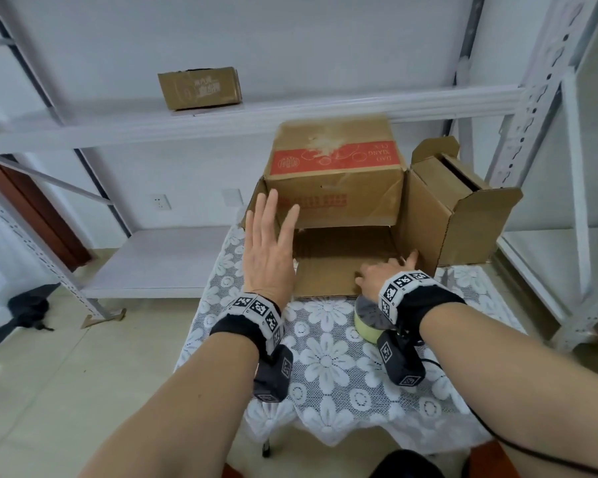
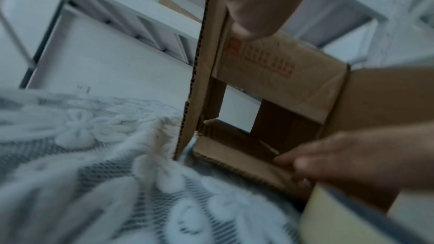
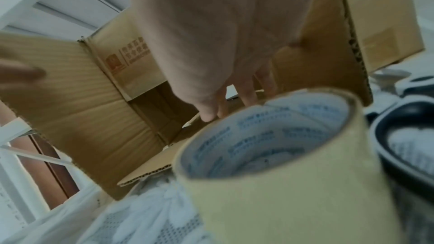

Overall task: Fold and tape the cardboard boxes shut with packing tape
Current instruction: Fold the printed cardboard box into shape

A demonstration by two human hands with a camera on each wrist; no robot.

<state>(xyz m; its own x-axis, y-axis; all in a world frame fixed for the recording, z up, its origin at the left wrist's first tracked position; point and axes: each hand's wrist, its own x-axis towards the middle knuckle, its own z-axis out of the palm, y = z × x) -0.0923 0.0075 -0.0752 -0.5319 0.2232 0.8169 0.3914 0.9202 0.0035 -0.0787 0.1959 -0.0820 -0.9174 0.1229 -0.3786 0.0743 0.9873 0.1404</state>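
Your big cardboard box [image 1: 335, 181] lies on its side on the lace tablecloth [image 1: 325, 357], open end facing you, flaps spread. Your left hand [image 1: 268, 246] is flat with fingers straight against the left flap [image 2: 202, 73]. Your right hand [image 1: 382, 274] rests on the bottom flap [image 1: 325, 277], its fingers too blurred to tell how they lie. The tape roll [image 1: 368, 324] stands just under that wrist — crowding the flap's edge. A second open box [image 1: 463, 215] touches the right flap; a small box [image 1: 199, 88] sits on the shelf [image 1: 359, 105] behind.
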